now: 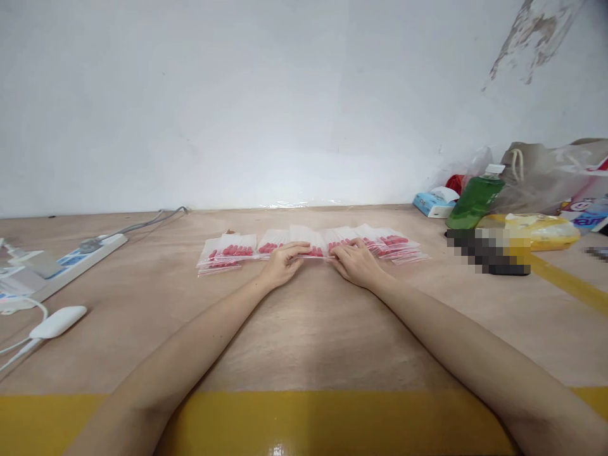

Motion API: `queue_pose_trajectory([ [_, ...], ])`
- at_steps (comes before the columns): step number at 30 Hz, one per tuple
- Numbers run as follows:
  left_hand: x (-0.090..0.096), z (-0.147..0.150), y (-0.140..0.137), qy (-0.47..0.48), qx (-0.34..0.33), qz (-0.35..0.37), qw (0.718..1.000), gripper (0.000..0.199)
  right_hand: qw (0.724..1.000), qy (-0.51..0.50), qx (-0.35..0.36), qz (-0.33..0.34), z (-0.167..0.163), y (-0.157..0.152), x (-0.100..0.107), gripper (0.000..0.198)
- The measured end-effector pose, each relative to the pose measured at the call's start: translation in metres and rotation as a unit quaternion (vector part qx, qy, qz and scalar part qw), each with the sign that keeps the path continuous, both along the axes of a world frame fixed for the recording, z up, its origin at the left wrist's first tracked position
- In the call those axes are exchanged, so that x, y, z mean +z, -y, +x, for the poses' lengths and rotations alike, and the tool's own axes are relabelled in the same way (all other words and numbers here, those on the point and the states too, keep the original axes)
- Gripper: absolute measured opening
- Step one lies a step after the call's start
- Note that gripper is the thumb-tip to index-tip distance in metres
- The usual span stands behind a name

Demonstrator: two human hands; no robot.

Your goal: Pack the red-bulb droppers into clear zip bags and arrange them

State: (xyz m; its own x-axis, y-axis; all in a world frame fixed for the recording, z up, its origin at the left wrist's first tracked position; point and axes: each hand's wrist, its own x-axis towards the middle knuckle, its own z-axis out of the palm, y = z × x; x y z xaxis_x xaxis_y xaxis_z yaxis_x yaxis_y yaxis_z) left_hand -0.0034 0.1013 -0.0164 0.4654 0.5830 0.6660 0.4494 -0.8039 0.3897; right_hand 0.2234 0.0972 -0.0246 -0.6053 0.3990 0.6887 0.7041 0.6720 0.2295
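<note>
A row of small clear plastic bags (236,247) holding red, capsule-shaped pieces lies across the table, the bags overlapping in stacks. My left hand (286,265) is at the middle of the row, its fingers closed on the lower left edge of a middle bag (300,235). On the other side of that bag, my right hand (357,263) has its bent fingers closed at the lower edge of the bags. My fingers cover part of the red pieces. More stacked bags (396,244) fan out to the right of my right hand.
To the left lie a white power strip (85,269) with plugs and a white charger (57,322) with cables. On the right are a green bottle (476,199), a blue tissue pack (433,204), a yellow packet (546,232) and a partly blurred black object (508,269). A wall stands behind.
</note>
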Motion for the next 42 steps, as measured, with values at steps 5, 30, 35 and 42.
queue_pose_trajectory([
  [5,0.02,-0.038,-0.004,0.042,0.052,-0.009,0.998,0.023,0.999,-0.022,-0.009,-0.036,0.001,0.002,0.002,0.017],
  [30,0.055,-0.039,0.016,-0.472,0.236,0.073,0.846,0.02,1.0,-0.002,-0.014,-0.021,0.0,-0.002,-0.001,0.017],
  [35,0.028,-0.015,0.003,-0.435,0.241,0.072,0.865,0.023,0.999,0.002,-0.016,-0.036,-0.001,-0.001,0.0,0.018],
  [42,0.006,0.021,0.004,-0.31,0.181,0.086,0.929,0.016,0.999,0.021,-0.025,-0.035,-0.001,0.001,0.0,0.019],
])
